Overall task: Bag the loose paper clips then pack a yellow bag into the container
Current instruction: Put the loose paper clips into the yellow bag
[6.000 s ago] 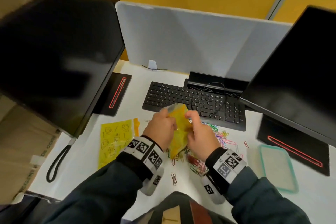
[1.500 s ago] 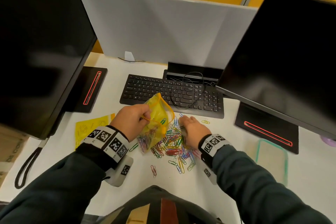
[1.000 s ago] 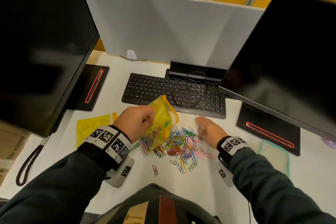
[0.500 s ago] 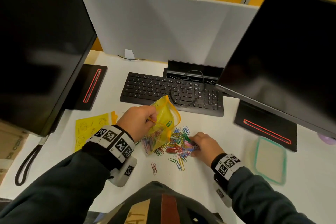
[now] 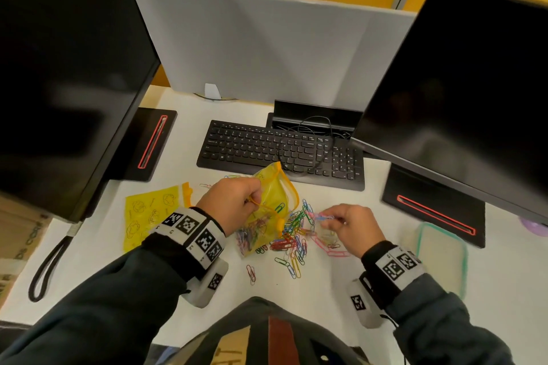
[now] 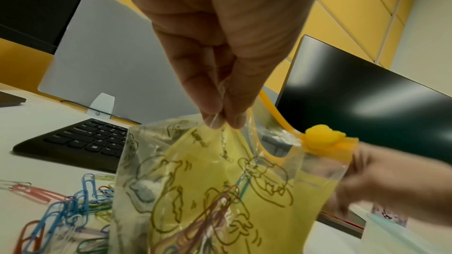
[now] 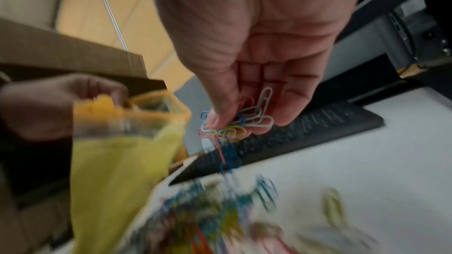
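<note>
My left hand (image 5: 229, 204) pinches the near lip of a yellow zip bag (image 5: 271, 207) and holds its mouth open above the desk; the left wrist view shows thumb and finger pinching the clear edge of the bag (image 6: 220, 181), with clips inside. A pile of coloured paper clips (image 5: 292, 241) lies on the white desk beside the bag. My right hand (image 5: 347, 225) is lifted just right of the pile and pinches a small bunch of paper clips (image 7: 239, 123). A second, flat yellow bag (image 5: 151, 215) lies to the left. The teal-rimmed container (image 5: 441, 255) sits at the right.
A black keyboard (image 5: 278, 151) with a cable lies behind the pile. Two dark monitors (image 5: 68, 83) (image 5: 462, 92) overhang the desk on both sides, with black stands (image 5: 148, 142) (image 5: 433, 210). A grey divider (image 5: 267, 47) closes the back. A black strap (image 5: 47, 270) lies at the left.
My right hand swept over the pile, closed on a bunch of clips and has lifted it slightly rightward. The left hand has kept the bag open in about the same place.
</note>
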A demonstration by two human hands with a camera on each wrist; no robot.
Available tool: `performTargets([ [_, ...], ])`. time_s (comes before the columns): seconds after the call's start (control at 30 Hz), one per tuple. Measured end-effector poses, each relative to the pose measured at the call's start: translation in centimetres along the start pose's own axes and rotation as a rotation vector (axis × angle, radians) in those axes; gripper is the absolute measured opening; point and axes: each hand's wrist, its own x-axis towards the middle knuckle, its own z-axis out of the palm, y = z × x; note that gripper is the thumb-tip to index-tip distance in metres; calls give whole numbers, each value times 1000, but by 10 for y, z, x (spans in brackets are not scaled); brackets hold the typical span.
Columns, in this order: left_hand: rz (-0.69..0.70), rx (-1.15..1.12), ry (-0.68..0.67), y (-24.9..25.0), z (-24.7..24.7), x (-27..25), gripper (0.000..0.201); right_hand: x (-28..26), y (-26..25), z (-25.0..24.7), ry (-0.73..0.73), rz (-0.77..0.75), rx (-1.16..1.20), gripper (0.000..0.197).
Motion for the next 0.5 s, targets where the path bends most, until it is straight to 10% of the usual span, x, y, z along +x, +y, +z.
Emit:
performTargets([
  [0.13, 5, -5, -21, 9, 4, 1, 10, 1, -47, -27, 128, -117, 155, 17],
  [0.33, 48, -8, -13, 24, 5, 5, 8, 16, -94, -22, -80, -200, -228, 26],
  [0.5, 19, -18, 12, 19, 2, 3, 12, 21, -74, -32, 138, -119, 147, 7],
])
